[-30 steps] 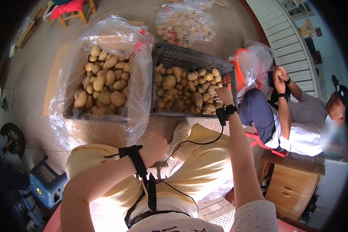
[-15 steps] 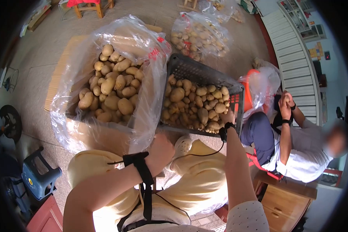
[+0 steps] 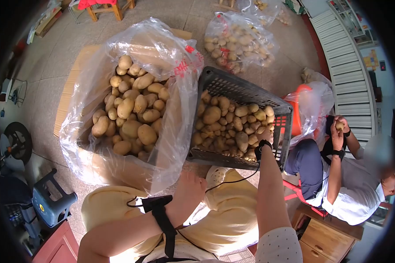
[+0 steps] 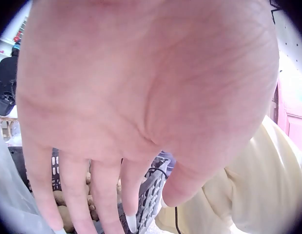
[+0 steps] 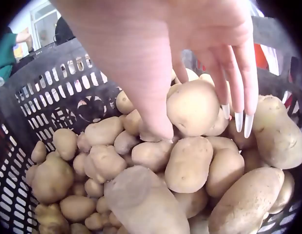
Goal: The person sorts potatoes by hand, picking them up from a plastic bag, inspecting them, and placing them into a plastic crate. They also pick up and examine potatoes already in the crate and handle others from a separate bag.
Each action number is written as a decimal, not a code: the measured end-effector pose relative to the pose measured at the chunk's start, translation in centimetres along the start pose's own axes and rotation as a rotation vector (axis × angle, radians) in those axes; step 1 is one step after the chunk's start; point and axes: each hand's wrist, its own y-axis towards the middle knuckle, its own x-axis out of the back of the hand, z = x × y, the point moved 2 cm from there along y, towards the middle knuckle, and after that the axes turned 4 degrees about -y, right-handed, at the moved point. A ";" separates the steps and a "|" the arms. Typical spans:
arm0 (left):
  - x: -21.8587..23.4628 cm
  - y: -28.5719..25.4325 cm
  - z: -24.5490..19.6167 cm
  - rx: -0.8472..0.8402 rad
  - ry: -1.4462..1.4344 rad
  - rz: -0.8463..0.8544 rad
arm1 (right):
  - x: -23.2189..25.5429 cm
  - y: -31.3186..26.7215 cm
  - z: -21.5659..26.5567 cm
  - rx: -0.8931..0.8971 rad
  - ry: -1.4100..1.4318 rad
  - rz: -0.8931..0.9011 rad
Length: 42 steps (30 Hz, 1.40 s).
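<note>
In the head view, the right hand (image 3: 265,136) is down among the potatoes (image 3: 226,127) at the right end of a black plastic crate (image 3: 245,90). The right wrist view has this hand (image 5: 204,114) around a pale, rounded potato (image 5: 194,108), thumb on one side and long-nailed fingers on the other; the exact contact is partly hidden. Holding nothing, the left hand (image 3: 191,193) is over the lap near the bagged box. Its palm (image 4: 141,97) fills the left wrist view, fingers loosely extended.
A plastic-lined cardboard box (image 3: 105,160) of larger potatoes stands left of the crate. Bagged potatoes (image 3: 237,41) lie behind it. At the right a seated person (image 3: 351,175) holds a potato beside a red-orange container (image 3: 297,109). A blue stool (image 3: 55,199) is at left.
The head view has shifted, so the crate and box appear lower and further right. The right hand remains at the crate's right end; the left hand stays over the lap.
</note>
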 end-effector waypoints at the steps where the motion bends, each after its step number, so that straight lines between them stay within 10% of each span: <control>1: -0.1 0.0 0.1 0.004 -0.001 0.008 | -0.3 0.3 0.1 -0.035 -0.017 -0.018; 13: 0.7 0.6 1.3 -0.076 -0.003 0.018 | 5.0 -2.4 0.6 0.178 0.096 -0.006; 17: 2.9 0.7 2.3 0.004 0.011 -0.291 | 10.0 -5.2 2.8 0.396 0.356 0.016; 19: 4.3 1.0 2.8 0.019 -0.006 -0.328 | 11.2 -6.7 3.9 0.340 0.825 0.474; 28: 9.4 -0.2 5.5 0.043 -0.386 -0.612 | 21.7 -28.0 8.3 0.601 1.258 0.912; 42: 8.6 -0.5 7.4 -0.032 -0.571 -0.592 | 20.2 -33.3 9.7 0.545 1.480 1.225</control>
